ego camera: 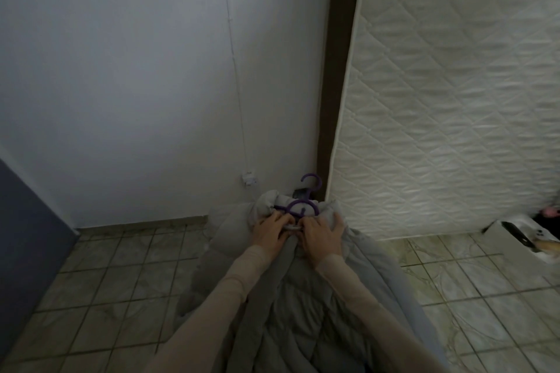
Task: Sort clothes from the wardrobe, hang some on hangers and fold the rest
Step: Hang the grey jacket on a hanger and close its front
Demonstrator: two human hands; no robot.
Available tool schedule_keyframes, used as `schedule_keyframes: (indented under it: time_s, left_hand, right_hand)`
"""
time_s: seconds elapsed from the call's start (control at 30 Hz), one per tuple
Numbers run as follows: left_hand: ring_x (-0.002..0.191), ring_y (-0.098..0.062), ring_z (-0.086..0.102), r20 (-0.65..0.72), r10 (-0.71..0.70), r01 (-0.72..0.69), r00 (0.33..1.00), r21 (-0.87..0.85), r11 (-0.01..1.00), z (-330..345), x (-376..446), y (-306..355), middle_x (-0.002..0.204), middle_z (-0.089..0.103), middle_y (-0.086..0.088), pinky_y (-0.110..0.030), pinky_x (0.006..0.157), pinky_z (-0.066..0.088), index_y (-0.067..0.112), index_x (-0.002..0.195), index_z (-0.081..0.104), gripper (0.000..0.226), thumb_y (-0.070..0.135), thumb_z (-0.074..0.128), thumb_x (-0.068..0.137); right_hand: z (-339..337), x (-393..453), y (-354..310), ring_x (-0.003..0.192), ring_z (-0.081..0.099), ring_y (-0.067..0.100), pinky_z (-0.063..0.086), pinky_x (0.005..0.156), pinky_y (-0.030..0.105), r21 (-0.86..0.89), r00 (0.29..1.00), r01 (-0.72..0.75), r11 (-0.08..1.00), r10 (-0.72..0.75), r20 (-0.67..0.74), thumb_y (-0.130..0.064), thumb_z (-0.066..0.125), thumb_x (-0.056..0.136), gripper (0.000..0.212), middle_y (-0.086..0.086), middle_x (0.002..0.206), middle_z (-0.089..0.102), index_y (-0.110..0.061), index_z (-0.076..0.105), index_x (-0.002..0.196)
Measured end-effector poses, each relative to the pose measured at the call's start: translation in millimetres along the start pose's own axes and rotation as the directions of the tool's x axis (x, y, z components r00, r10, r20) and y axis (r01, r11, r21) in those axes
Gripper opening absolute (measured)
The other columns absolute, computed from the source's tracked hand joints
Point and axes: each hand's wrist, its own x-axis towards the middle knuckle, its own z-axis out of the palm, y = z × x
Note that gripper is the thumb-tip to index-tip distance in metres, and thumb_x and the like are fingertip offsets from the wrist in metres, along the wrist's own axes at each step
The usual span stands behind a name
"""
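Hanging a grey quilted jacket (303, 297) on a purple hanger (303, 206) seems to be the step in hand. The jacket lies stretched out in front of the person, over the tiled floor (121, 275), and its collar end is close to the white wall (136, 70). The hanger sits inside the collar, with its hook pointing up toward the wall.

The left hand (269, 235) presses on the left side of the collar; its fingers are curled into the fabric near the hanger's neck. The right hand (321, 236) holds the right side, its fingers spread a little and bent over the padding. Whether they pinch a zipper or a button between them I cannot tell, because the picture is dark there.

I judge that the next move calls for closing the collar around the hanger, then lifting everything by the hook.

Counted: one jacket, one hanger, two hands, one mattress (454, 100) leaning upright at the right.
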Motion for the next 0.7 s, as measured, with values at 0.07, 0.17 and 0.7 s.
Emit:
schedule_keyframes:
  time_s: [0.07, 0.17, 0.7]
  left_hand:
    - [0.12, -0.018, 0.045, 0.008, 0.009, -0.01, 1.0, 0.052, 0.999, 0, 0, -1, 0.125, 0.05, -0.004, -0.026, 0.091, 0.03, 0.018, 0.123, 0.053, 0.03, 0.027, 0.045, 0.096]
    - [0.123, -0.016, 0.042, 0.007, 0.003, -0.003, 1.0, 0.089, 0.996, 2, 1, -1, 0.127, 0.049, -0.001, -0.025, 0.092, 0.027, 0.022, 0.125, 0.051, 0.03, 0.029, 0.043, 0.097]
    - [0.119, -0.025, 0.047, -0.002, -0.027, 0.027, 1.0, -0.078, 0.997, 2, 3, -6, 0.13, 0.046, -0.01, -0.03, 0.096, 0.034, 0.01, 0.124, 0.052, 0.034, 0.023, 0.052, 0.093]
  right_hand:
    - [2, 1, 0, 0.052, 0.06, 0.009, 0.03, 0.083, 0.038, -0.094, 0.999, 0.019, 0.995, -0.022, -0.036, -0.03, 0.035, 0.065, 0.031, -0.011, 0.049, 0.055, -0.018, 0.058, 0.049]
    - [1, 7, -1, 0.051, 0.059, 0.009, 0.029, 0.085, 0.039, -0.16, 0.993, 0.028, 0.987, -0.045, -0.105, -0.029, 0.034, 0.065, 0.031, -0.011, 0.047, 0.053, -0.018, 0.057, 0.047]
    - [-20, 16, 8, 0.126, 0.036, 0.017, 0.015, 0.1, 0.029, 0.151, 0.998, -0.032, 0.988, 0.023, 0.066, -0.061, 0.017, 0.073, 0.07, -0.001, 0.128, 0.049, -0.019, 0.054, 0.116]
